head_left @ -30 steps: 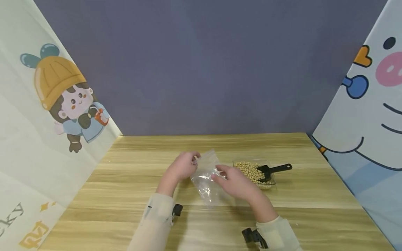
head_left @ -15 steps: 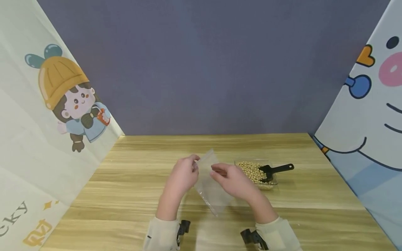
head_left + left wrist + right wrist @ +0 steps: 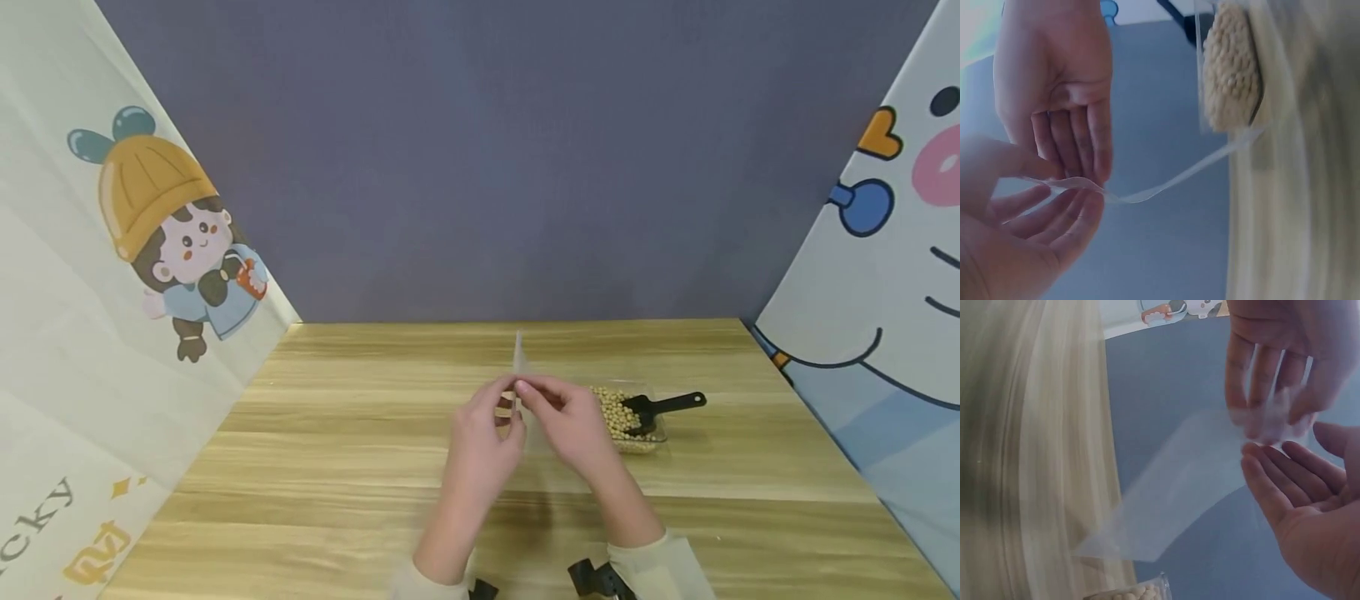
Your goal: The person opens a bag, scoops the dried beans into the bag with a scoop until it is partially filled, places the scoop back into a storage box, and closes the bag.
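Observation:
A clear plastic bag (image 3: 519,354) is held up edge-on between both hands, above the wooden table. My left hand (image 3: 480,446) pinches its edge between thumb and fingers. The thumb and fingertips of my right hand (image 3: 576,429) meet at the same edge, right beside the left fingertips. In the right wrist view the bag (image 3: 1166,481) hangs flat from the hands toward the table. The left wrist view shows it as a thin strip. Just right of my right hand stands a clear container (image 3: 654,443) of yellowish beans (image 3: 613,410), partly hidden by that hand.
A black scoop (image 3: 675,404) lies in the beans, its handle reaching out to the right. The wooden table (image 3: 337,467) runs back to a grey-blue panel (image 3: 480,167). Printed cartoon panels stand at both sides.
My left hand has moved right, to meet the right hand at the bag's edge. The bag has turned from facing the head camera to edge-on. The container and scoop stay put.

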The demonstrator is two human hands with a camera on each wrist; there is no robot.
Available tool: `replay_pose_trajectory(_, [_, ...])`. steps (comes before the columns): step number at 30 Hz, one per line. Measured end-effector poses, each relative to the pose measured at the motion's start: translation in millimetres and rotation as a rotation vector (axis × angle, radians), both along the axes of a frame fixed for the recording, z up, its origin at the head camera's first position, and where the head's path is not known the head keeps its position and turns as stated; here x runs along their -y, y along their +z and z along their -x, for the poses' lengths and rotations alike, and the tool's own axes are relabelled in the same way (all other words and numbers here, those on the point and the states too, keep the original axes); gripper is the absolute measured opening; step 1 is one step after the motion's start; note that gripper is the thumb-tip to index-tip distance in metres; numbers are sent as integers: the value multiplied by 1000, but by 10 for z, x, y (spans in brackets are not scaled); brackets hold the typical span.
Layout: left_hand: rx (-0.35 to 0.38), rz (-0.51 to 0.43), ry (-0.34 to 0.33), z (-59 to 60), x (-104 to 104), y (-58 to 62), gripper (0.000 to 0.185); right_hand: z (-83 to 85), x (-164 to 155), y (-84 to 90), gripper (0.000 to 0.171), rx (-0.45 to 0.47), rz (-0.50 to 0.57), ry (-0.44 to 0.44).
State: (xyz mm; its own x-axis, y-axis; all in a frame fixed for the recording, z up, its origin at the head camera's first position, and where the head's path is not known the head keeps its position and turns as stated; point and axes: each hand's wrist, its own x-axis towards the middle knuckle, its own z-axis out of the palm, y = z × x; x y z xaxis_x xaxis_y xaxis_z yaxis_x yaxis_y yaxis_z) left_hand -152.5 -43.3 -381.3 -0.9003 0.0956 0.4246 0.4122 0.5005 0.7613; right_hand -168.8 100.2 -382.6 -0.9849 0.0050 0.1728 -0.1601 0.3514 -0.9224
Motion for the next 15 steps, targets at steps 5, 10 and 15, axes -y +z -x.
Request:
replay_pose_trajectory(5, [62,-186,-68,-46,-64,-55,36,-18,-46,-31,31,-33,62,-87])
replay_pose_trajectory(10, [119,-312,-63,-40,-97,-68,29,-32,-98,-60,27,-63,121,-93])
replay_pose_trajectory(15, [184,-424,-17,31,-138,-38,31,-33,-124,-64,20,-96,153,-66])
